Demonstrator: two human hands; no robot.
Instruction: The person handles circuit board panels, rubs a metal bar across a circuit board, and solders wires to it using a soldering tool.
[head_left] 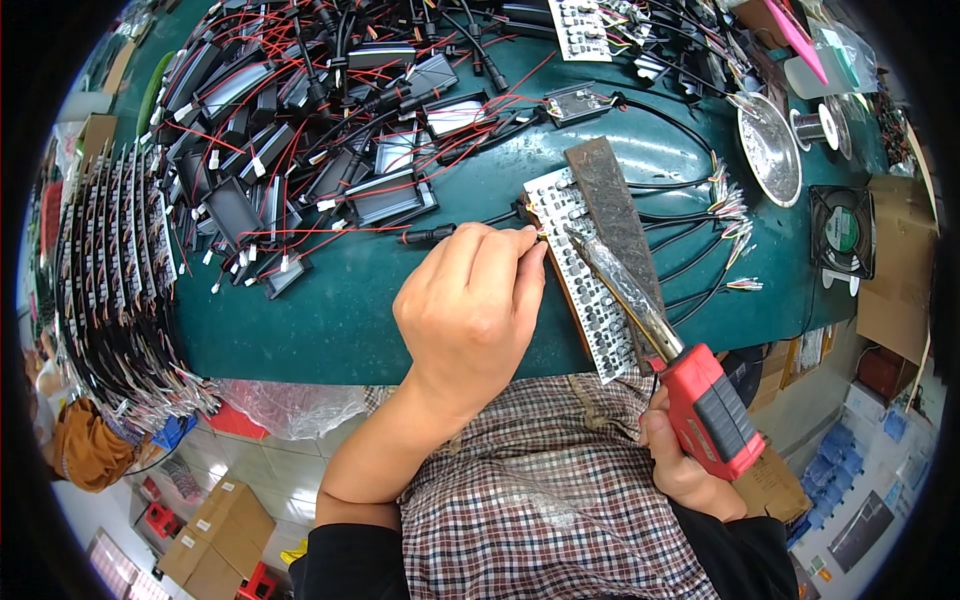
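My right hand [680, 460] is wrapped around the red and black handle of a soldering iron [715, 410]. Its metal barrel slants up and left, and the tip is over a white circuit board panel [585, 270] dotted with small dark components. Pinched closed, my left hand [475, 290] is at the panel's left edge; what lies between its fingertips is too small to make out. Just behind those fingers, a black cable with a connector [430, 235] runs toward the panel. A dark flat bar [612, 200] lies along the panel's right side.
Black housings [240, 215] with red wires pile up at the back left. Wired strips [115, 250] hang over the left table edge. Several black cables with stripped ends [725, 210] lie right of the bar, near a dish [768, 150], a solder spool [815, 127] and a fan [842, 232].
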